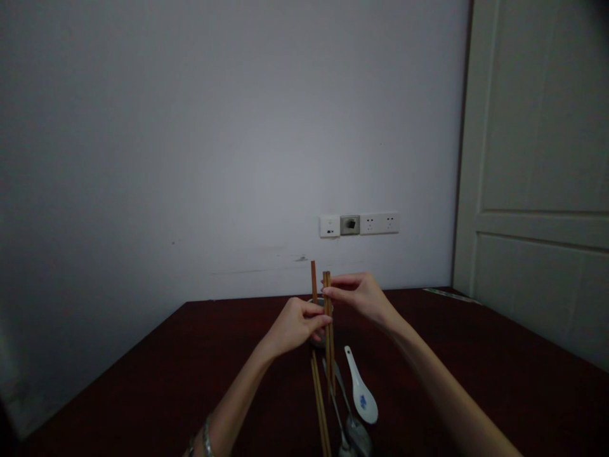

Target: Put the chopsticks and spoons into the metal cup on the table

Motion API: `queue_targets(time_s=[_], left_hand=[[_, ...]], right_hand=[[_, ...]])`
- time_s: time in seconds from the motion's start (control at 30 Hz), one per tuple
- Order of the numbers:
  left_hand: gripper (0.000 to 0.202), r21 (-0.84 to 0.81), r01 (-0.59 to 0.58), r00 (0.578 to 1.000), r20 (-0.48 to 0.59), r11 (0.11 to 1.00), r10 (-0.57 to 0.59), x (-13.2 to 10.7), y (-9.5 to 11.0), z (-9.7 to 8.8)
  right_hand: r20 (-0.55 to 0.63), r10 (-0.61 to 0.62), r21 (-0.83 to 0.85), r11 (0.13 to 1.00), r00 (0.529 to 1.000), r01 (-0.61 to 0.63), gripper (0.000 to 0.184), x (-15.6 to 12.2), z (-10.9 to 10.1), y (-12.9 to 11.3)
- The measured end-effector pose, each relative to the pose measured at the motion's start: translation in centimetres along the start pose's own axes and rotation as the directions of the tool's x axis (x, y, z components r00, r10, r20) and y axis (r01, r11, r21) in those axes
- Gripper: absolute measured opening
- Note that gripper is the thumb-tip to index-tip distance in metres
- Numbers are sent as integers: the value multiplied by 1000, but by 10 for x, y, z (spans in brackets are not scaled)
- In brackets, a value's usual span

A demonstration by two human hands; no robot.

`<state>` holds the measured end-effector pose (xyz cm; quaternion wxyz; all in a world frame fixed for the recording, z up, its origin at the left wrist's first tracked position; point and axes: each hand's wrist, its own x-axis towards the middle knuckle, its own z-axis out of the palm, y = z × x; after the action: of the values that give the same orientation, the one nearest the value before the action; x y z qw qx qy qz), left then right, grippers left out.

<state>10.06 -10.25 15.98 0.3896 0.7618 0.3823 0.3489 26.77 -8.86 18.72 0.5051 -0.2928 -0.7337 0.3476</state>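
Both of my hands hold brown wooden chopsticks point(328, 330) upright over a dark red table point(143, 393). My left hand point(295, 325) is closed around their middle. My right hand point(359, 293) pinches their upper ends with fingertips. One stick point(313, 281) pokes up higher than the rest. A small metal cup point(320, 303) stands behind the hands, mostly hidden. More chopsticks point(320, 406) lie flat on the table below the hands.
A white ceramic spoon with a blue mark point(360, 390) and metal spoons point(349, 422) lie near the table's front. A wall socket strip point(359, 224) sits on the pale wall. A cream door point(542, 178) stands at the right.
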Motion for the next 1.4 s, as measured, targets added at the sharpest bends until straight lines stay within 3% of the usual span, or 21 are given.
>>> queue_targets(time_s=[0.3,0.47,0.53,0.83,1.4], left_hand=[[30,-1,-28,999,16,1000,28,0,0,0],[30,-4,-33,999,11,999,33,-1,0,-1],[30,-10,-32,999,19,999,32,-1,0,-1],[30,-23,-8,1000,7,1000,8,-3,3,-1],[33,-2,-48,998,49,999,48,-4,-2,-6]], right_hand=[[-9,26,37,999,1000,-26,25,2,1,4],[-52,23,202,979,998,-12,67,1,3,7],[-52,-7,201,979,999,18,71,0,4,5],[-52,-53,159,985,997,61,40,-2,7,1],[-116,-98,36,994,988,103,34,-4,11,0]])
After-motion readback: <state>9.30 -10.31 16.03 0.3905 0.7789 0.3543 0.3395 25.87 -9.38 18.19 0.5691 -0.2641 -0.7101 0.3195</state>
